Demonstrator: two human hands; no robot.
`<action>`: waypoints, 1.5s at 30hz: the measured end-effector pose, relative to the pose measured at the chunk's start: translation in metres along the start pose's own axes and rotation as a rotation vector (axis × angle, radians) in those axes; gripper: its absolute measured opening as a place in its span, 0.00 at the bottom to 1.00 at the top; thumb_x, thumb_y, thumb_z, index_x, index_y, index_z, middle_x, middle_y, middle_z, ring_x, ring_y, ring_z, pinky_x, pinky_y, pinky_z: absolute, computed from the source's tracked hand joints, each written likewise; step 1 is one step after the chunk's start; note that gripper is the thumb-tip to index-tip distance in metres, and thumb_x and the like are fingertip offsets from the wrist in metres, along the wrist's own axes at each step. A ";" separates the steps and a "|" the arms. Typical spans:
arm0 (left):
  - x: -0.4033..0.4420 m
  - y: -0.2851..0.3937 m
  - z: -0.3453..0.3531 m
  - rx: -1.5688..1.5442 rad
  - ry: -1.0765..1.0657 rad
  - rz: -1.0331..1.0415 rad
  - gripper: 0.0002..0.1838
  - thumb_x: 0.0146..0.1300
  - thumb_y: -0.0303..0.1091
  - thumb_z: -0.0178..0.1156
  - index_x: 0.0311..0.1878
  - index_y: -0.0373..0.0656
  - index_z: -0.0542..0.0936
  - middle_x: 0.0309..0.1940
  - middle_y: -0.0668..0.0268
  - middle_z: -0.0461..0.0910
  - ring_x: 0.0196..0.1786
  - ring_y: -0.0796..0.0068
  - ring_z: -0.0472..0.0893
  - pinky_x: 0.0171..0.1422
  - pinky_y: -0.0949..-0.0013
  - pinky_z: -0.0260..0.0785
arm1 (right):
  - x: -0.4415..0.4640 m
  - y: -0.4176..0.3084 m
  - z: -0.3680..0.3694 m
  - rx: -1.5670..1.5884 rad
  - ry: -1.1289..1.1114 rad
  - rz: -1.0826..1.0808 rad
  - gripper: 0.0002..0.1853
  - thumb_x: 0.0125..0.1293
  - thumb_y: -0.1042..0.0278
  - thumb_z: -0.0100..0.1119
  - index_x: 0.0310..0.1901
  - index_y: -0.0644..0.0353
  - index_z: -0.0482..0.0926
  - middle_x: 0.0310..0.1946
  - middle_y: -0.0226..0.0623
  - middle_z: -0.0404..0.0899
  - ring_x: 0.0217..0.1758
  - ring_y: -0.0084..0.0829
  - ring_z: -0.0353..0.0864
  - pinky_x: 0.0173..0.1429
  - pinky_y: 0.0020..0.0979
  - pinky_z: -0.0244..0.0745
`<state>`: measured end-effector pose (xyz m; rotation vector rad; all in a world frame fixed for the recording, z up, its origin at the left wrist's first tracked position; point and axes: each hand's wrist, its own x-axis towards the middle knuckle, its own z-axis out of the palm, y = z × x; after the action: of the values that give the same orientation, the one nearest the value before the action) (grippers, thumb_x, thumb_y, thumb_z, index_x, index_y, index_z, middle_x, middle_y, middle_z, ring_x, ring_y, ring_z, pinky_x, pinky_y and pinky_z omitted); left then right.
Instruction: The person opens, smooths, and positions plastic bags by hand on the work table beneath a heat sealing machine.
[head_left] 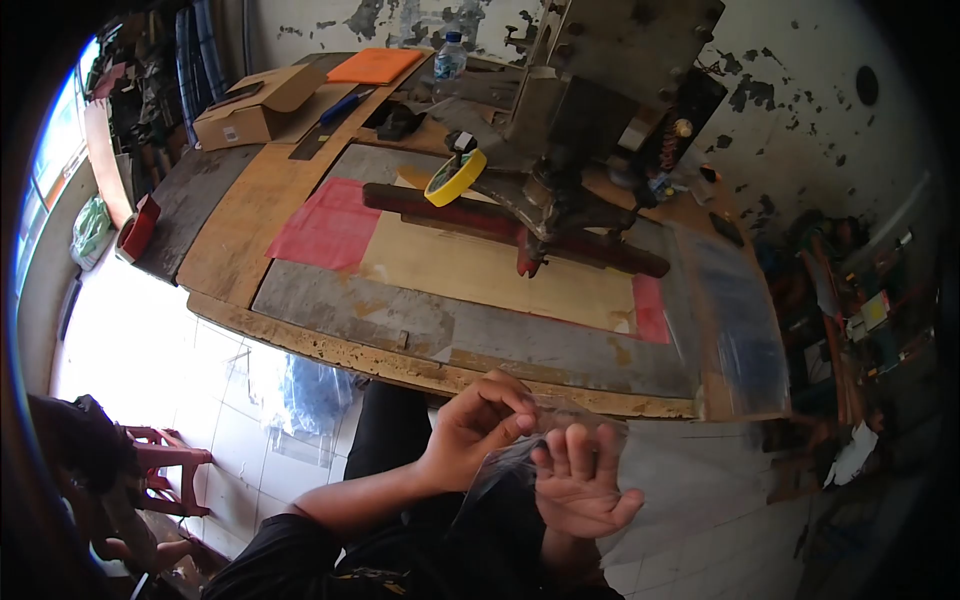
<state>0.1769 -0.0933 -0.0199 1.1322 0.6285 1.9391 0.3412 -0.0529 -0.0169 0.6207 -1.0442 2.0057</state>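
One clear plastic sheet (500, 468), limp, over the person's lap, just short of the worktable (225, 245); its visible edge slants from lower left to upper right, full outline and long axis unclear. Left hand (480, 427): thumb and forefinger pinching the sheet. Right hand (585, 487): palm toward the wearer, fingers raised and slightly parted, thumb out to the right, grip on the sheet impossible to tell. Beyond: one metal press (590, 115), one yellow tape roll (461, 188).
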 end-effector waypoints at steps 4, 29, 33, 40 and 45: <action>-0.003 0.008 0.004 0.037 -0.029 -0.009 0.09 0.76 0.18 0.61 0.55 0.35 0.77 0.54 0.58 0.76 0.59 0.70 0.80 0.64 0.66 0.76 | 0.010 -0.003 -0.007 -0.130 0.030 -0.107 0.47 0.83 0.28 0.31 0.88 0.58 0.42 0.88 0.59 0.41 0.93 0.54 0.30 0.90 0.56 0.29; 0.037 0.069 0.004 0.370 -0.305 0.091 0.18 0.69 0.34 0.75 0.54 0.37 0.80 0.70 0.48 0.76 0.68 0.55 0.81 0.70 0.56 0.75 | -0.002 -0.009 -0.030 -0.348 0.002 -0.081 0.51 0.78 0.19 0.28 0.87 0.53 0.49 0.84 0.67 0.51 0.90 0.58 0.46 0.90 0.57 0.34; 0.032 0.073 0.009 0.512 -0.224 -0.072 0.19 0.66 0.33 0.77 0.55 0.37 0.80 0.63 0.53 0.84 0.64 0.60 0.86 0.67 0.60 0.77 | -0.003 -0.006 -0.024 -0.333 0.040 -0.022 0.51 0.78 0.19 0.31 0.87 0.52 0.48 0.84 0.68 0.51 0.90 0.58 0.48 0.89 0.56 0.40; 0.019 0.064 0.020 0.628 -0.097 0.032 0.16 0.66 0.28 0.76 0.54 0.38 0.84 0.59 0.54 0.88 0.62 0.58 0.88 0.64 0.60 0.81 | -0.005 -0.004 -0.029 -0.361 0.025 -0.080 0.51 0.78 0.19 0.33 0.87 0.51 0.48 0.85 0.65 0.51 0.89 0.53 0.50 0.88 0.54 0.47; 0.017 0.056 0.026 0.681 -0.037 0.118 0.08 0.65 0.25 0.74 0.46 0.37 0.87 0.58 0.54 0.88 0.61 0.57 0.89 0.63 0.61 0.81 | -0.004 0.000 -0.028 -0.315 0.014 -0.088 0.49 0.78 0.19 0.31 0.88 0.46 0.45 0.86 0.60 0.51 0.90 0.52 0.48 0.85 0.51 0.52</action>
<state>0.1729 -0.1103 0.0418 1.6356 1.2851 1.8384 0.3414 -0.0311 -0.0347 0.4738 -1.2686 1.7199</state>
